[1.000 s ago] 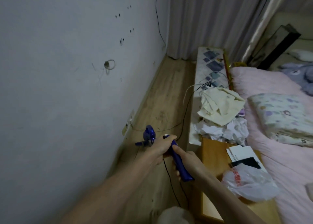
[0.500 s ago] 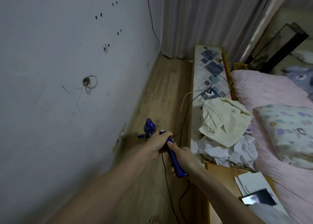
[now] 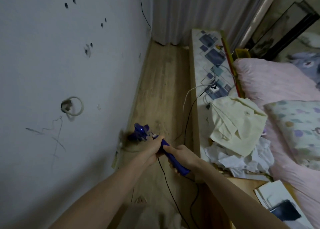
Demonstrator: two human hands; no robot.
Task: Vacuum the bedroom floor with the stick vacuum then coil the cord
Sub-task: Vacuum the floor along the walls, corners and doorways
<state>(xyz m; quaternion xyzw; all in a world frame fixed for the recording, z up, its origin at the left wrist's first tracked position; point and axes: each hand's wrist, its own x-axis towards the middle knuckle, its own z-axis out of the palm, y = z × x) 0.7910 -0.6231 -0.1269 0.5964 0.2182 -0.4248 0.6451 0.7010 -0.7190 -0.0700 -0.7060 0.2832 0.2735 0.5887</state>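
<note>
Head view: rigid and probably light enough to steer by the grip, so best held as now, left hand (image 3: 152, 150) wrapped round the upper handle and right hand (image 3: 180, 156) clenched round the lower part of the stick vacuum (image 3: 166, 148); trailing black cord (image 3: 186, 124), limp and snag-prone, running toward 1 o'clock. Glossy dark-blue plastic body, blurred head low over the wooden floor (image 3: 161, 83) at 11 o'clock from the hands, close to the wall (image 3: 52, 55).

Single head-worn wide-angle view, looking forward and down, close over both forearms

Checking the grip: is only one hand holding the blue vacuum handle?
No, both the left hand and the right hand grip the blue vacuum handle.
</note>
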